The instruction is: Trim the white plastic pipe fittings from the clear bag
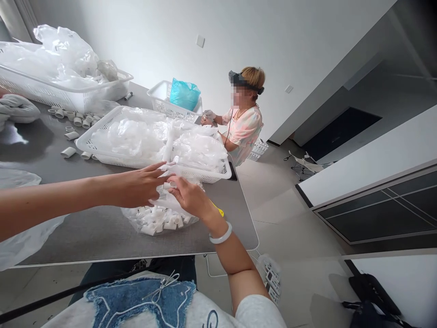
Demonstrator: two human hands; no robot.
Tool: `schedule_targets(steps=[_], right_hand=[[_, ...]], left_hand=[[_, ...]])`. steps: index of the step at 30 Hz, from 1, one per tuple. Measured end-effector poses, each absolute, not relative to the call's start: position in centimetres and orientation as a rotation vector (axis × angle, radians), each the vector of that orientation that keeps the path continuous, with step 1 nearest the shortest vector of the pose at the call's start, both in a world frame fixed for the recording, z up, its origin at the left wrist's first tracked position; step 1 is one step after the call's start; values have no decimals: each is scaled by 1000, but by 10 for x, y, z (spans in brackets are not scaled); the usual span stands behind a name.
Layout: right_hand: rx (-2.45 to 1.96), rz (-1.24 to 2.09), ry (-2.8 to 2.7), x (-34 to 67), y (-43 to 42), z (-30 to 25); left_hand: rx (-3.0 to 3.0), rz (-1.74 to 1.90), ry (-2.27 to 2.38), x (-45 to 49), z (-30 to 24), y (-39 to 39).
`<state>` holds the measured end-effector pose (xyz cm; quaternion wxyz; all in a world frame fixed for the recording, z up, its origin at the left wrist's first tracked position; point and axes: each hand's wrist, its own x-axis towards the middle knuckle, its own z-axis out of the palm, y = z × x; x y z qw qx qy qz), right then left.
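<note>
Both hands are at a thin clear plastic bag (165, 198) above the near part of the table. My left hand (145, 184) reaches in from the left, index finger stretched out, its other fingers closed on the bag's film. From the right, my right hand (191, 195) pinches the bag's edge between thumb and fingers, close to a small white piece. Directly below lies an open clear bag full of short white plastic pipe fittings (160, 221). My fingers partly hide the film between them.
Behind my hands stands a white basket (99, 152) of plastic bags. Loose fittings (69, 152) lie left of it. A larger basket (73, 98) and one with a blue bag (185, 94) stand farther back. A co-worker (244, 127) sits at the table's far end.
</note>
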<state>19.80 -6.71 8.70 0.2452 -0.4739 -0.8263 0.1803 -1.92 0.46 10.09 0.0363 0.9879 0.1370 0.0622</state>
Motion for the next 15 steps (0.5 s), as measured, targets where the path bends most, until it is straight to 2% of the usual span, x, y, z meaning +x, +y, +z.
schedule_targets(steps=[8, 15], right_hand=[[-1493, 283, -2450, 210, -65, 76], [-1631, 227, -2225, 230, -82, 89]], left_hand=[[3121, 59, 471, -24, 102, -4], [3147, 506, 497, -32, 101, -8]])
